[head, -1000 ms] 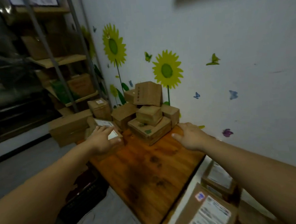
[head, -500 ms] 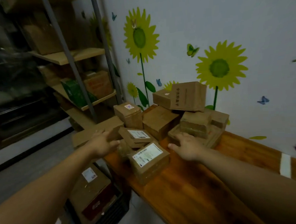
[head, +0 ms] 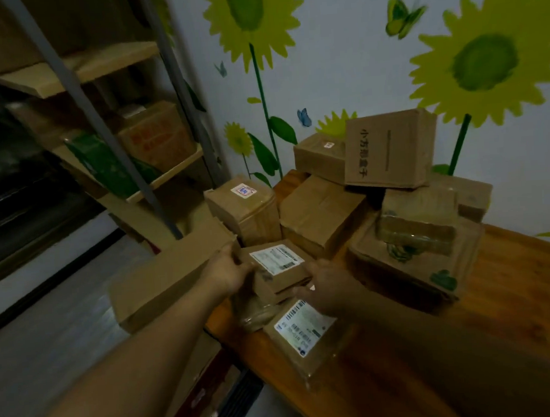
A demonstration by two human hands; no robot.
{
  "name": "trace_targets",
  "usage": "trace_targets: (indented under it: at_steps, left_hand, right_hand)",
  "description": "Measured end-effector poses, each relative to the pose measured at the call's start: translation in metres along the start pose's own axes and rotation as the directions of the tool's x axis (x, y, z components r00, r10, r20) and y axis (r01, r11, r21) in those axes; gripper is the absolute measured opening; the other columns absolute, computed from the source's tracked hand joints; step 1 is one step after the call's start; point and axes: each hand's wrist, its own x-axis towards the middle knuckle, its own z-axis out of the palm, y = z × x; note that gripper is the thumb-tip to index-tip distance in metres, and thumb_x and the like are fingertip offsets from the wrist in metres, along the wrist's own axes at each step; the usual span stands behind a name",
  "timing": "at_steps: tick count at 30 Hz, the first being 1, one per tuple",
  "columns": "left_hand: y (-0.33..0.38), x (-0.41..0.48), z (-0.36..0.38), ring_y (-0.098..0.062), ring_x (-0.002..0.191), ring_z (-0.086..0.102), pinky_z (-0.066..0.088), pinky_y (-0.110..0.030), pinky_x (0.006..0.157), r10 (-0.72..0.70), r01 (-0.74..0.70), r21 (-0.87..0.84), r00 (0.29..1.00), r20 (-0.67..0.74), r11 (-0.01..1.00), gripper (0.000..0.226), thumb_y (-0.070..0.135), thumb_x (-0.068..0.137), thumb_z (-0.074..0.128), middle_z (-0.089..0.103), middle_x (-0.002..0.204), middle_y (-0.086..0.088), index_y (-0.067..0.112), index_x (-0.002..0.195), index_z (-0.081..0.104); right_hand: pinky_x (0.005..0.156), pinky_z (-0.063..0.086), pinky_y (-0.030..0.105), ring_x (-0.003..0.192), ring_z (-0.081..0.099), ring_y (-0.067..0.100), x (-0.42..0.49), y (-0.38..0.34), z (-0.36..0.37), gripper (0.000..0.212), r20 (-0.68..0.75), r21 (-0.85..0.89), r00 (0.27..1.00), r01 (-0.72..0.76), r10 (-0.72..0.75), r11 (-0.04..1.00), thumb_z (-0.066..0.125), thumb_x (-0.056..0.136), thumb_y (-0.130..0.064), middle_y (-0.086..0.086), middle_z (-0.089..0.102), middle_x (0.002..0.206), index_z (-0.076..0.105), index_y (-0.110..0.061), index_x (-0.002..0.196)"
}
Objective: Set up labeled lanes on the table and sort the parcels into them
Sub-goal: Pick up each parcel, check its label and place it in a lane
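Observation:
A pile of brown cardboard parcels fills the far left corner of the wooden table (head: 514, 293). My left hand (head: 227, 272) grips the left side of a small labelled parcel (head: 279, 266) at the pile's front. My right hand (head: 328, 287) holds that parcel's right side. Just below it lies another parcel with a white shipping label (head: 302, 330), near the table's front edge. A tall printed box (head: 389, 149) tops the pile, and a flat box with green marks (head: 412, 261) lies to the right.
A long flat carton (head: 165, 273) juts off the table's left edge beside my left hand. Metal shelving (head: 107, 128) with boxes stands at the left. A black crate with parcels (head: 211, 396) sits on the floor below. The sunflower wall backs the table.
The camera has moved closer to the pile. Both hands have come together from apart and closed on the small labelled parcel.

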Motion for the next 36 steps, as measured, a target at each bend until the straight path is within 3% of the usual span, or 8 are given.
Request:
trace_targets:
  at_steps: [7, 10, 15, 18, 25, 28, 31, 36]
  left_hand:
    - [-0.013, 0.047, 0.009, -0.02, 0.102, 0.06, 0.05, -0.04, 0.093, 0.024, -0.027, 0.044, 0.997, 0.068, 0.999, 0.033, 0.037, 0.09, 0.056, 0.059, 0.121, -0.007, 0.019, 0.117, 0.051]
    - [-0.015, 0.051, 0.003, -0.02, 0.088, 0.062, 0.053, -0.038, 0.082, 0.024, -0.02, -0.044, 0.996, 0.089, 0.999, 0.01, 0.031, 0.093, 0.054, 0.065, 0.103, -0.007, 0.021, 0.095, 0.055]
    - [-0.015, 0.042, -0.009, -0.017, 0.067, 0.053, 0.041, -0.024, 0.045, 0.067, -0.017, -0.289, 0.984, 0.164, 0.957, 0.025, 0.02, 0.087, 0.063, 0.054, 0.085, -0.006, 0.014, 0.094, 0.039]
    - [-0.019, 0.037, -0.019, -0.019, 0.079, 0.053, 0.048, -0.03, 0.052, 0.072, 0.042, -0.385, 0.959, 0.275, 0.922, 0.033, 0.012, 0.085, 0.062, 0.05, 0.1, -0.007, 0.02, 0.101, 0.034]
    - [-0.017, 0.006, -0.04, -0.024, 0.091, 0.063, 0.058, -0.04, 0.065, 0.239, 0.003, -0.523, 0.887, 0.395, 0.852, 0.054, -0.01, 0.084, 0.054, 0.055, 0.108, -0.004, 0.022, 0.121, 0.031]
    - [-0.004, -0.013, -0.048, -0.022, 0.094, 0.061, 0.057, -0.038, 0.068, 0.387, -0.099, -0.622, 0.854, 0.348, 0.777, 0.058, -0.012, 0.084, 0.053, 0.056, 0.107, -0.004, 0.024, 0.124, 0.031]
    - [0.014, -0.032, -0.056, -0.024, 0.103, 0.059, 0.056, -0.044, 0.08, 0.494, -0.188, -0.684, 0.822, 0.284, 0.705, 0.06, -0.013, 0.084, 0.052, 0.056, 0.112, -0.004, 0.027, 0.125, 0.034]
    - [0.042, -0.067, -0.065, -0.021, 0.1, 0.061, 0.056, -0.04, 0.076, 0.628, -0.321, -0.698, 0.741, 0.235, 0.64, 0.055, -0.012, 0.084, 0.053, 0.059, 0.11, -0.002, 0.026, 0.122, 0.039]
  right_hand:
    - [0.101, 0.038, 0.037, 0.121, 0.049, 0.025, 0.014, -0.025, 0.027, 0.047, 0.08, 0.039, 0.995, -0.061, 0.058, 0.997, 0.039, 0.099, -0.045, 0.008, 0.047, 0.139, 0.039, -0.021, 0.14]
    - [0.083, 0.047, 0.029, 0.098, 0.061, 0.019, 0.011, -0.037, 0.034, 0.037, 0.02, 0.249, 0.985, -0.168, 0.169, 0.954, 0.038, 0.101, -0.04, 0.008, 0.063, 0.118, 0.056, -0.016, 0.122]
    - [0.075, 0.05, 0.024, 0.091, 0.061, 0.012, -0.005, -0.051, 0.034, 0.027, -0.137, 0.489, 0.92, -0.26, 0.368, 0.833, 0.049, 0.098, -0.035, 0.001, 0.063, 0.115, 0.058, -0.019, 0.118]
    - [0.063, 0.046, 0.021, 0.09, 0.055, 0.01, -0.02, -0.063, 0.033, 0.033, -0.225, 0.574, 0.855, -0.271, 0.468, 0.772, 0.057, 0.094, -0.029, -0.006, 0.055, 0.113, 0.049, -0.023, 0.125]
    - [0.09, 0.054, 0.045, 0.115, 0.057, 0.023, -0.064, -0.093, 0.025, 0.071, -0.406, 0.67, 0.738, -0.16, 0.538, 0.725, 0.069, 0.084, -0.016, 0.001, 0.047, 0.14, 0.031, -0.03, 0.143]
    - [0.088, 0.054, 0.029, 0.114, 0.056, 0.015, -0.089, -0.105, 0.009, 0.075, -0.529, 0.651, 0.679, -0.06, 0.508, 0.757, 0.068, 0.086, -0.016, -0.005, 0.05, 0.134, 0.026, -0.029, 0.147]
    - [0.061, 0.047, 0.005, 0.087, 0.056, -0.004, -0.114, -0.115, -0.013, 0.073, -0.622, 0.615, 0.619, 0.006, 0.48, 0.789, 0.066, 0.089, -0.015, -0.017, 0.049, 0.114, 0.024, -0.03, 0.147]
    - [0.069, 0.048, 0.017, 0.081, 0.055, -0.004, -0.149, -0.111, -0.06, 0.077, -0.731, 0.578, 0.502, 0.096, 0.462, 0.811, 0.065, 0.089, -0.021, -0.021, 0.048, 0.105, 0.019, -0.034, 0.15]
